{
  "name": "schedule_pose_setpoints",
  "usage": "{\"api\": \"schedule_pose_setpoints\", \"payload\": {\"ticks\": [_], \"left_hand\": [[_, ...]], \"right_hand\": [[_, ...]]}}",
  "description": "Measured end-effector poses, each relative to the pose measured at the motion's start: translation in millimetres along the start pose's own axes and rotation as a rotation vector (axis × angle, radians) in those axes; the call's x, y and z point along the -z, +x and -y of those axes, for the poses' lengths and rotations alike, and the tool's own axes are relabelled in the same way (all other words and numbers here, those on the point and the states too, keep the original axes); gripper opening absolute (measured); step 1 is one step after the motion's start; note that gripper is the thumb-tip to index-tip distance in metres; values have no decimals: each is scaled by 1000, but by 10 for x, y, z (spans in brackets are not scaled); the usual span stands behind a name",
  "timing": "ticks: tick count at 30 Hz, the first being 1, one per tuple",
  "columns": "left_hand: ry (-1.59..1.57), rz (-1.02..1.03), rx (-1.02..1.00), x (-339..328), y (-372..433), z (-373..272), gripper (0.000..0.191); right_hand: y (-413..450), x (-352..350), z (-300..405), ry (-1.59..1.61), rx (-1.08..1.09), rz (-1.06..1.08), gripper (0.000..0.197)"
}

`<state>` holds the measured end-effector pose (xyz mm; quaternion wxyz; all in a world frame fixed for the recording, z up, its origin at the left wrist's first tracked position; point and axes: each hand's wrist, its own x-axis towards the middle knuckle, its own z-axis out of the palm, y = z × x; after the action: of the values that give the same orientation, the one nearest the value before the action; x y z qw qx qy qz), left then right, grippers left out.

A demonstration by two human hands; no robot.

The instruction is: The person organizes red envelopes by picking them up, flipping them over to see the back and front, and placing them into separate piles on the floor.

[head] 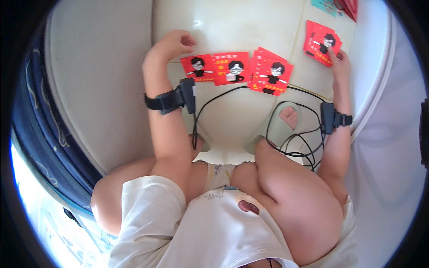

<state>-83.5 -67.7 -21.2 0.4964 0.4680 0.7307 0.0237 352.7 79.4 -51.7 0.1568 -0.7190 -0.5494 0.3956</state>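
Observation:
My right hand has its fingers on the lower right edge of a small stack of red printed cards near the right wall. My left hand is empty, its fingers curled and apart, just above a red card with a cartoon figure on the tiled floor. Beside that card lies another red card, its edge touching or nearly touching the first. To the right, an overlapping, fanned pile of red cards lies on the floor. The cards bear writing.
Black cables loop from the wrist-strapped devices across the floor and over a green slipper. A pale panel stands at left, a white wall at right. A teal printed item and red packaging lie at the upper right.

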Motion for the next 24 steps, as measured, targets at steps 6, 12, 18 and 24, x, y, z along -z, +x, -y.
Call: {"api": "schedule_pose_setpoints", "payload": {"ticks": [6,12,18,24], "left_hand": [[28,94,87,-207,1,135,26],[-61,103,163,-195,-91,157,17],[-95,33,14,262,-297,-256,12],[-210,-707,-756,305,-420,-1075,11]], "right_hand": [[35,112,-17,-110,-2,-70,57],[-221,-34,667,-135,338,-200,45],[-684,-715,1347,22,431,552,37],[-984,-775,1873,476,132,790,43]]}}
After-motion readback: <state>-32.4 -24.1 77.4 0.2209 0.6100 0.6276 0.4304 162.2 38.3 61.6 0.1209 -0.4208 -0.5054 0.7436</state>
